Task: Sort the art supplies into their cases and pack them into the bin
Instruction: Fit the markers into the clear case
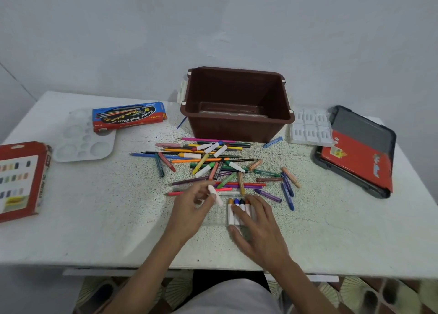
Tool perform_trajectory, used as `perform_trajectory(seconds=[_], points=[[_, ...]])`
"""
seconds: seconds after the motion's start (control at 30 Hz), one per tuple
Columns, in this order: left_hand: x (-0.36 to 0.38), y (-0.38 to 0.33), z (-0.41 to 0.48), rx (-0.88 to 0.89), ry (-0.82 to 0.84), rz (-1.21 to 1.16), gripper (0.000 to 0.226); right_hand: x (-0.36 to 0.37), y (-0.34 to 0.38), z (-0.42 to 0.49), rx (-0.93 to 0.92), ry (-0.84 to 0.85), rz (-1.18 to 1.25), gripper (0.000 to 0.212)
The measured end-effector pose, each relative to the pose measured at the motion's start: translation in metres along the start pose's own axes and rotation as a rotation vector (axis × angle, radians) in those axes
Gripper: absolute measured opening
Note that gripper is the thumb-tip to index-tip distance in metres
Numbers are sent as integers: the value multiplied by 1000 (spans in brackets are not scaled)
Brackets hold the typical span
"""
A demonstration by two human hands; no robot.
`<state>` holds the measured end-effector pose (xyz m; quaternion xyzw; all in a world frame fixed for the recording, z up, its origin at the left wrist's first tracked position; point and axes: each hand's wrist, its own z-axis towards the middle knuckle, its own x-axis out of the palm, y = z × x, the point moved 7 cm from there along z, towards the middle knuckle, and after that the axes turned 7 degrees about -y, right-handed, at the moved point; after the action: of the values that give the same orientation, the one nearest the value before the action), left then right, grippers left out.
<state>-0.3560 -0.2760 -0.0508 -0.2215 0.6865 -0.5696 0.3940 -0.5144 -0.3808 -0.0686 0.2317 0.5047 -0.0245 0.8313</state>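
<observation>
The left hand (pixel 192 204) pinches a white marker (pixel 212 190) just above the clear case (pixel 213 217); the right hand (pixel 258 228) lies flat on the row of markers (pixel 233 219) inside, which may roll loose if it lifts

Bare forearms lead to the left hand (pixel 189 210) and right hand (pixel 259 229) — a white garment (pixel 225 298) covers the lap.

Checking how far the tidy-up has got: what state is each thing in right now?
Brown bin: upright, open.
Clear case: open, four sticks lined up inside.
Left hand: pinches a white stick.
Right hand: fingers flat on the cased sticks.
Blue box: looks closed, lying partly on the palette.
Loose pile: scattered, unsorted on the table.
</observation>
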Motion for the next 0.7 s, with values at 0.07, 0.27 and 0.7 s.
perform_trajectory(seconds=[0.07,0.27,0.7], points=[[7,0,1,-2,51,41,30,-1,0,0,-1,-4,5,47],[18,5,1,4,169,121,26,-1,1,0,0,-6,-1,47],[32,5,-16,357,182,561,51,0,0,0,-4,-2,4,48]])
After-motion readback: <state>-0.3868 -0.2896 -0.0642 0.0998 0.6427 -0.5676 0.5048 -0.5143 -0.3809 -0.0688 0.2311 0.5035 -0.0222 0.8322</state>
